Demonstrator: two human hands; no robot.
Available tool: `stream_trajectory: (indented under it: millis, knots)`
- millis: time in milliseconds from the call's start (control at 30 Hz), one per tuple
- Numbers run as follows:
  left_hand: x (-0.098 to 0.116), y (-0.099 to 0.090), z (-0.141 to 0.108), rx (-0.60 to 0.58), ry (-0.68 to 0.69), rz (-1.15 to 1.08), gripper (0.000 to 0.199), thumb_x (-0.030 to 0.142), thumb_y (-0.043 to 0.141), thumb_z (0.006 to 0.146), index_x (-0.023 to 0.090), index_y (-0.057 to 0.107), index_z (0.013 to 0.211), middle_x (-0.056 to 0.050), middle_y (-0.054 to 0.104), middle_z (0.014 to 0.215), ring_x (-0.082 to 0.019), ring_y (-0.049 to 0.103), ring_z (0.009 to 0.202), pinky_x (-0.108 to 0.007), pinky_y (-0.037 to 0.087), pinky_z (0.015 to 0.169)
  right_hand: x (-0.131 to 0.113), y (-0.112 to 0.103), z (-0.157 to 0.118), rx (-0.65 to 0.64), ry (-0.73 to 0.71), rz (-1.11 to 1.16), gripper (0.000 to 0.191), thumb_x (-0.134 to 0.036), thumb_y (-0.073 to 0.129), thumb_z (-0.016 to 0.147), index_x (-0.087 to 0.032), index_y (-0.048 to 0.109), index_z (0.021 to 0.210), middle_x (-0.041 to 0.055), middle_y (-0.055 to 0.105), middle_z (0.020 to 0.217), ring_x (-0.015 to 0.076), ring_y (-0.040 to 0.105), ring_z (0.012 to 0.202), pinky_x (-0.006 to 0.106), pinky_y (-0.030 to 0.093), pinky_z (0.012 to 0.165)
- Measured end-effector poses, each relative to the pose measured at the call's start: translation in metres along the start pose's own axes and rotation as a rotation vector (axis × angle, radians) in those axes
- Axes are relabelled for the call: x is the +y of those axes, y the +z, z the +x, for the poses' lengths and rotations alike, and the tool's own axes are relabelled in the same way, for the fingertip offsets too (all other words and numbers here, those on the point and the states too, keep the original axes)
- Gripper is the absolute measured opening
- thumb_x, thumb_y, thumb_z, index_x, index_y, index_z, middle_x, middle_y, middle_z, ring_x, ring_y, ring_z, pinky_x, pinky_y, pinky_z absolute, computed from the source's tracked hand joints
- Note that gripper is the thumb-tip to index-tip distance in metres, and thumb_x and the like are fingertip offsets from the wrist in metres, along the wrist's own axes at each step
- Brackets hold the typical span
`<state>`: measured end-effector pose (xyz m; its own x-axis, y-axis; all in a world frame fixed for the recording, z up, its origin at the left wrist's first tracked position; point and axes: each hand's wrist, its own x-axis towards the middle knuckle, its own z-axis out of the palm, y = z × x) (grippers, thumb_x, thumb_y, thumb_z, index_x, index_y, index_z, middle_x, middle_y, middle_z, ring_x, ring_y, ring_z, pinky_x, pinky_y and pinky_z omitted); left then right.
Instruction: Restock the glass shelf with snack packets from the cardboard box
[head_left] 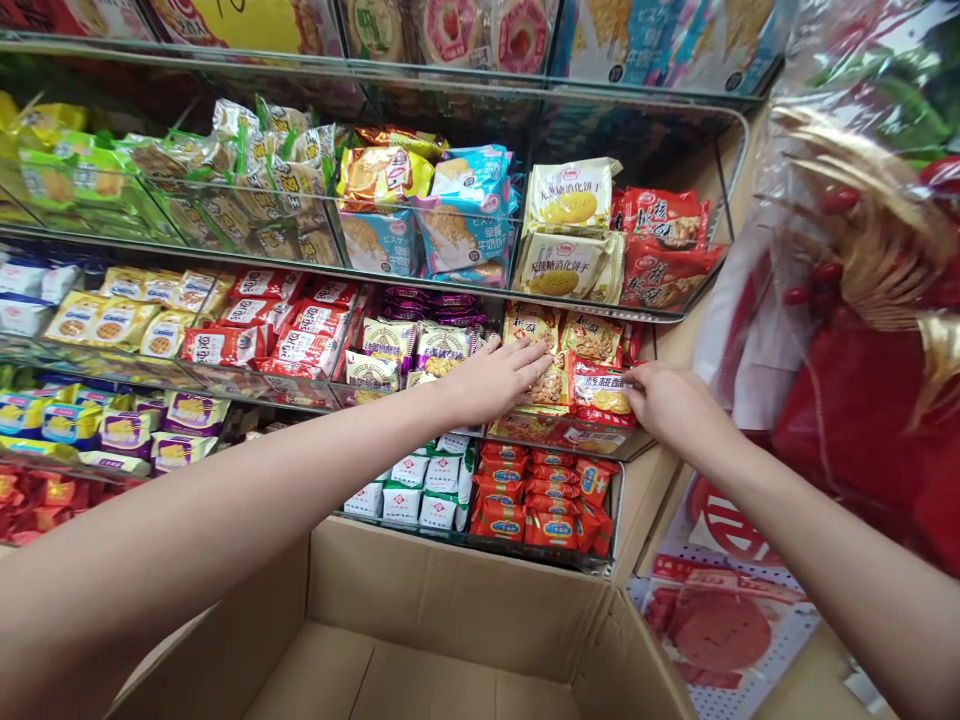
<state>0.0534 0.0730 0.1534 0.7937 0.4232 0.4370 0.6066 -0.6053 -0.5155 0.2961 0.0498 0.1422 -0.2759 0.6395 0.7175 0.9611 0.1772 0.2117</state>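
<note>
My left hand (pixel 499 382) lies palm down with its fingers stretched out, its fingertips at the yellow walnut cookie packets (pixel 551 388) in a shelf compartment. My right hand (pixel 679 408) is closed, thumb and fingers pinching the right edge of a red walnut cookie packet (pixel 600 392). This packet sits at the front right of the same compartment, printed side facing me. Other yellow packets (pixel 591 338) are behind it. Left of my left hand are cream-and-purple cookie packets (pixel 386 345).
An open cardboard box (pixel 450 600) stands below the shelves. Clear dividers and a shelf lip (pixel 555 430) edge the compartments. Small red packets (pixel 551 500) and white-green packets (pixel 420 485) fill the lower row. Plastic-wrapped red decorations (pixel 862 380) hang at the right.
</note>
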Motion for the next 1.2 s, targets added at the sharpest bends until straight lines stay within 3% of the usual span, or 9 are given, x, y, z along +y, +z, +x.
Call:
stream_trajectory:
  millis: [167,300,533,733,867,1200]
  knots:
    - [0.001,0.003,-0.002,0.021,-0.005,-0.015,0.052,0.028,0.043,0.09,0.015,0.027,0.138,-0.01,0.026,0.148,-0.028,0.022,0.135,-0.047,0.024,0.105,0.004,0.025,-0.001,-0.007,-0.072,-0.039,0.017,-0.007,0.045,0.074,-0.014,0.059,0.07,0.0151,0.059,0.077,0.0223,0.057,0.07,0.032,0.045,0.064]
    - [0.005,0.001,-0.006,0.04,-0.043,0.011,0.059,0.032,0.048,0.086,0.013,0.026,0.138,-0.014,0.023,0.148,-0.033,0.019,0.135,-0.047,0.026,0.103,0.008,0.032,-0.007,0.014,-0.106,-0.043,0.017,-0.008,0.043,0.075,-0.015,0.057,0.07,0.012,0.057,0.077,0.0217,0.057,0.073,0.032,0.047,0.064]
    - [0.002,-0.005,-0.019,0.06,-0.065,0.007,0.064,0.037,0.05,0.085,0.011,0.026,0.138,-0.015,0.022,0.148,-0.03,0.016,0.136,-0.046,0.023,0.106,-0.008,0.02,-0.021,0.092,-0.153,0.019,0.02,-0.011,0.041,0.08,-0.011,0.061,0.08,0.0198,0.058,0.096,0.0281,0.057,0.09,0.041,0.049,0.076]
    - [-0.003,-0.001,-0.019,0.022,-0.094,-0.032,0.058,0.033,0.046,0.088,0.013,0.026,0.138,-0.011,0.026,0.147,-0.03,0.018,0.135,-0.045,0.024,0.106,-0.042,0.015,-0.028,0.171,-0.248,0.113,0.032,-0.021,0.041,0.086,-0.009,0.053,0.114,0.0185,0.052,0.12,0.0289,0.048,0.112,0.046,0.043,0.094]
    - [-0.003,0.003,-0.019,0.001,-0.097,-0.044,0.058,0.031,0.044,0.089,0.014,0.022,0.14,-0.01,0.024,0.149,-0.028,0.015,0.136,-0.044,0.024,0.106,-0.054,0.019,-0.031,0.14,-0.305,0.17,0.032,-0.024,0.042,0.086,-0.007,0.054,0.111,0.0222,0.051,0.12,0.0311,0.048,0.112,0.048,0.043,0.094]
    - [-0.003,-0.001,-0.031,0.07,-0.144,-0.061,0.071,0.038,0.051,0.084,0.007,0.019,0.139,-0.016,0.018,0.149,-0.033,0.009,0.136,-0.044,0.019,0.109,-0.061,0.012,-0.023,0.205,-0.207,0.268,0.038,-0.025,0.046,0.085,-0.004,0.049,0.117,0.0232,0.047,0.124,0.0316,0.043,0.118,0.048,0.039,0.098]
